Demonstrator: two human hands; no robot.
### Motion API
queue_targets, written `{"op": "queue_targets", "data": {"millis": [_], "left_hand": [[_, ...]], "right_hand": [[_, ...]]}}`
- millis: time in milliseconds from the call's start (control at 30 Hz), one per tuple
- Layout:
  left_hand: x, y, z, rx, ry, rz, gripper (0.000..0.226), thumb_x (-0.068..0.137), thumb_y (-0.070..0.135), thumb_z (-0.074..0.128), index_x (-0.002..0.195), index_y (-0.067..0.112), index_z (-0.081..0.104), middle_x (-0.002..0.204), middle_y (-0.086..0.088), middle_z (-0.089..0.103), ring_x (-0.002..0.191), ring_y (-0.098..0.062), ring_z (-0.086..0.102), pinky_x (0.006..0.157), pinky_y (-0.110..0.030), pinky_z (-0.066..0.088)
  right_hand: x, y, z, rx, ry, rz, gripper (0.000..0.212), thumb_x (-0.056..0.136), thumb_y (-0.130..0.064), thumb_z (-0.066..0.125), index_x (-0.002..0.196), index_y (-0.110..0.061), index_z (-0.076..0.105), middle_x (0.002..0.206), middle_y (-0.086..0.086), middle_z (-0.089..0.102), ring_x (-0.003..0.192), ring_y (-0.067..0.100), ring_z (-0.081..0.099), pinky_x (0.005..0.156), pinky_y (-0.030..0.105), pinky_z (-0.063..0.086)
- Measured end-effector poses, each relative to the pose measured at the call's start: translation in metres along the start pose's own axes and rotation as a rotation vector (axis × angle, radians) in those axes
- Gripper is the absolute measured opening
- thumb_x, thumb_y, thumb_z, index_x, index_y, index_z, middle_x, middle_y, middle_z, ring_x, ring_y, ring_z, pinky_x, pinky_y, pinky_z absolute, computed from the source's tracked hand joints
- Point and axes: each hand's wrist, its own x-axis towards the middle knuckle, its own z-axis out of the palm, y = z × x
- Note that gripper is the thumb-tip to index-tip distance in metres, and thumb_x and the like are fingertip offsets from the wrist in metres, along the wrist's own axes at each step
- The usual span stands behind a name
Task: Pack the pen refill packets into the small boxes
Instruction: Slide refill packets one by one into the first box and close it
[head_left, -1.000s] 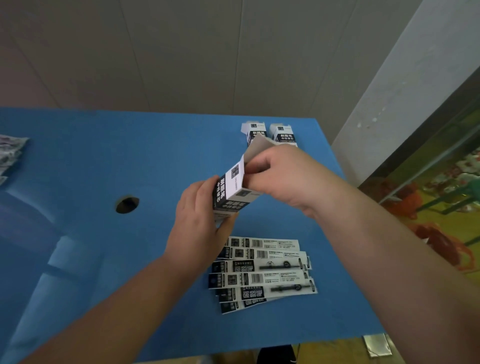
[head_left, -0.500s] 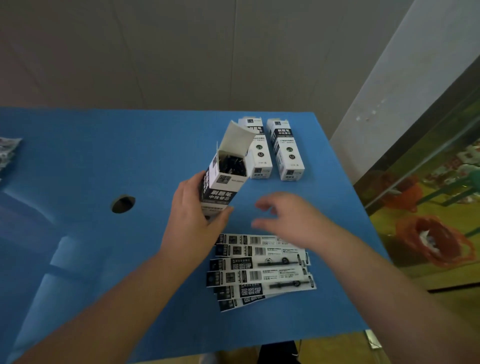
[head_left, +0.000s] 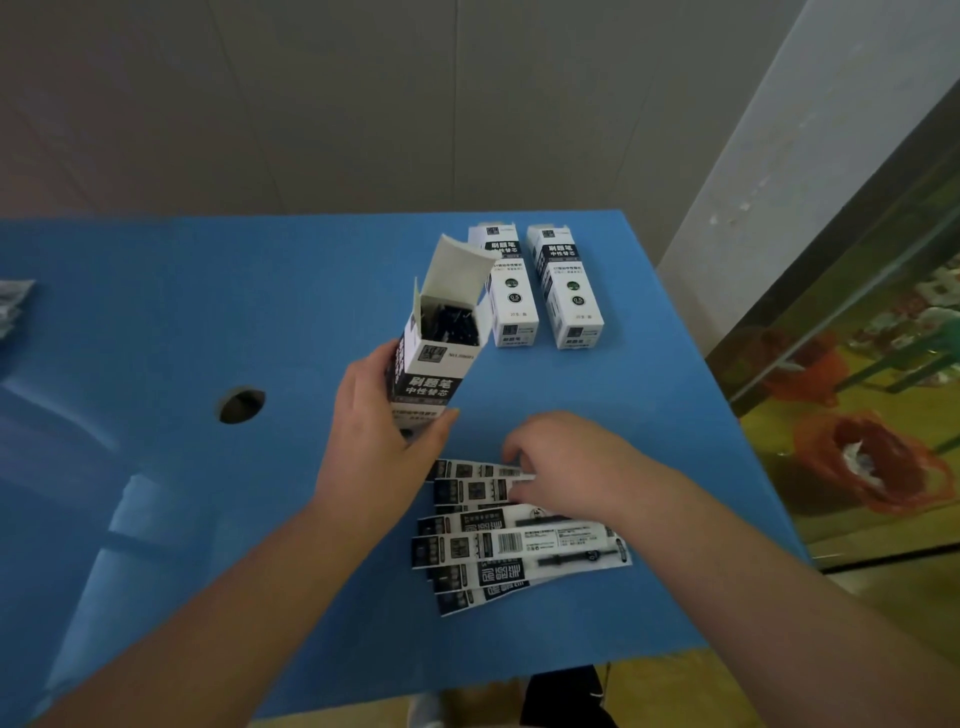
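Left hand (head_left: 379, 441) grips an open rectangular cardboard box (head_left: 441, 353), tilted above the matte blue bench (head_left: 156, 338). Right hand (head_left: 566, 462), fingers curled, pinches the topmost of the flat glossy refill packets (head_left: 514, 545) fanned on the bench.

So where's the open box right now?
In the head view the open box stands mid-table, gripped by the left hand, just in front of two closed boxes and behind the refill packets.

Blue table (head_left: 208, 312) with round hole (head_left: 241, 405)
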Motion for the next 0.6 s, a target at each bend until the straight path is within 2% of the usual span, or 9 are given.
{"op": "queue_targets", "data": {"millis": [133, 200, 267, 367, 533, 600], "left_hand": [[-0.001, 0.000, 0.000, 0.000, 0.010, 0.001, 0.067, 0.084, 0.025, 0.080, 0.140, 0.026, 0.044, 0.121, 0.014, 0.047, 0.119, -0.013, 0.052, 0.086, -0.011, 0.047], [-0.002, 0.001, 0.000, -0.012, 0.009, 0.000, 0.067, 0.084, 0.024, 0.080, 0.141, 0.025, 0.044, 0.122, 0.012, 0.048, 0.118, -0.014, 0.053, 0.084, -0.008, 0.047], [-0.002, 0.000, 0.000, -0.022, 0.012, 0.005, 0.067, 0.084, 0.024, 0.080, 0.141, 0.024, 0.045, 0.122, 0.011, 0.048, 0.119, -0.015, 0.053, 0.089, -0.016, 0.051], [-0.002, 0.000, -0.002, -0.016, 0.006, 0.014, 0.064, 0.084, 0.026, 0.079, 0.138, 0.025, 0.047, 0.121, 0.010, 0.051, 0.117, -0.017, 0.054, 0.094, -0.039, 0.054], [-0.005, 0.000, -0.003, -0.022, 0.016, 0.016, 0.064, 0.083, 0.025, 0.079, 0.138, 0.025, 0.047, 0.121, 0.011, 0.051, 0.118, -0.016, 0.054, 0.096, -0.043, 0.053], [-0.006, 0.001, -0.004, -0.029, 0.021, 0.005, 0.064, 0.083, 0.025, 0.080, 0.138, 0.026, 0.047, 0.121, 0.014, 0.050, 0.118, -0.016, 0.054, 0.095, -0.043, 0.054]], "right_hand": [[-0.001, -0.003, -0.001, 0.003, -0.004, -0.007, 0.020, 0.090, -0.032, 0.067, 0.107, -0.024, 0.072, 0.105, -0.002, 0.060, 0.101, 0.018, 0.054, 0.086, 0.035, 0.051], [-0.002, -0.007, 0.001, -0.036, 0.010, 0.000, 0.015, 0.087, -0.027, 0.065, 0.098, -0.021, 0.074, 0.099, 0.001, 0.061, 0.095, 0.020, 0.056, 0.081, 0.038, 0.055], [-0.003, -0.010, 0.004, -0.081, 0.029, 0.008, 0.012, 0.084, -0.023, 0.062, 0.090, -0.018, 0.071, 0.092, 0.002, 0.061, 0.086, 0.023, 0.059, 0.074, 0.039, 0.057], [-0.003, -0.009, 0.007, -0.090, 0.051, 0.018, 0.010, 0.084, -0.019, 0.059, 0.090, -0.015, 0.064, 0.087, 0.003, 0.061, 0.081, 0.024, 0.059, 0.070, 0.039, 0.056], [-0.001, -0.010, 0.006, -0.106, -0.016, 0.016, 0.006, 0.082, -0.015, 0.059, 0.086, -0.012, 0.063, 0.086, 0.005, 0.059, 0.080, 0.025, 0.058, 0.065, 0.037, 0.053], [0.000, -0.010, 0.007, -0.105, -0.023, 0.005, 0.008, 0.082, -0.014, 0.061, 0.089, -0.013, 0.064, 0.091, 0.005, 0.057, 0.085, 0.024, 0.056, 0.070, 0.039, 0.055]]}}
